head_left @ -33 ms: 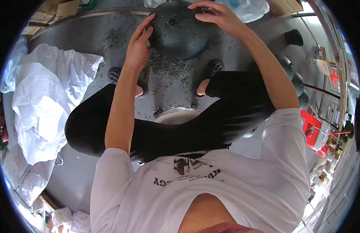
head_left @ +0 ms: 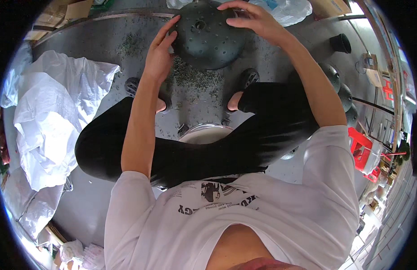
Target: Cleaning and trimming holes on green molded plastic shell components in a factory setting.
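Note:
A large dark grey-green ball (head_left: pixel 211 43) is in front of me at the top of the view, dotted with small marks and with one larger round hole facing me. My left hand (head_left: pixel 160 53) rests against its left side, index finger and thumb on the surface; the other fingers are hidden. My right hand (head_left: pixel 255 21) is at the upper right of the ball, index finger stretched across it and thumb apart from the finger, slightly blurred. Whatever supports the ball from below cannot be seen.
Small green bits (head_left: pixel 195 83) litter the grey floor between my feet. White sheeting (head_left: pixel 51 112) lies at left. A pale round container (head_left: pixel 206 135) stands between my legs. More dark balls (head_left: pixel 344 96), a black bucket (head_left: pixel 340 43) and red stools (head_left: pixel 362 150) are at right.
My right thumb has shifted a little at the ball's edge. The ball has turned very slightly, and my left hand keeps almost the same place.

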A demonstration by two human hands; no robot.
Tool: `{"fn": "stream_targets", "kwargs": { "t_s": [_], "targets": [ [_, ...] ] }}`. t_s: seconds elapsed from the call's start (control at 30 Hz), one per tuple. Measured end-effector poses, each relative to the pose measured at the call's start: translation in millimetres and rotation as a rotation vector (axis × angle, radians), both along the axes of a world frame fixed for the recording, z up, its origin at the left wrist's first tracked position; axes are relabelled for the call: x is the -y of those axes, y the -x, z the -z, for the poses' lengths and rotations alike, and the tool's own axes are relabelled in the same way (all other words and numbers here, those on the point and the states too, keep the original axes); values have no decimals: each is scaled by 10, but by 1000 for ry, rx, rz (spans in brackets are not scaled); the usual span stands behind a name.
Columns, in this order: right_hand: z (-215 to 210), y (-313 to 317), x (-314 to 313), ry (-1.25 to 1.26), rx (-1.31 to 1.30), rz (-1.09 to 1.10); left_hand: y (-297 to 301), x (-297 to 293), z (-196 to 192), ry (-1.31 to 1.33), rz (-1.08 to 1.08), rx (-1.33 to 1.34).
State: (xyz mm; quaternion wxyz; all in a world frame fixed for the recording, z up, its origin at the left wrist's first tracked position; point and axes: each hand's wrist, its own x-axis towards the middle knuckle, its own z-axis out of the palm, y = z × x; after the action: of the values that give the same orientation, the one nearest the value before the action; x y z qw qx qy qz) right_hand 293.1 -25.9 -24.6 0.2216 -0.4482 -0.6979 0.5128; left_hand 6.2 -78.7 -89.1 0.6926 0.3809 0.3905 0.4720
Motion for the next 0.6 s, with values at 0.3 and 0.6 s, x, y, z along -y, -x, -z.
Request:
{"fn": "stream_targets", "kwargs": {
  "t_s": [0.3,0.6],
  "targets": [
    [-242,-17,107,-118,195,-121,71,24,11,-56,150,-58],
    [-266,17,129,-76,194,-91,54,27,39,-73,172,-28]
  ]
}}
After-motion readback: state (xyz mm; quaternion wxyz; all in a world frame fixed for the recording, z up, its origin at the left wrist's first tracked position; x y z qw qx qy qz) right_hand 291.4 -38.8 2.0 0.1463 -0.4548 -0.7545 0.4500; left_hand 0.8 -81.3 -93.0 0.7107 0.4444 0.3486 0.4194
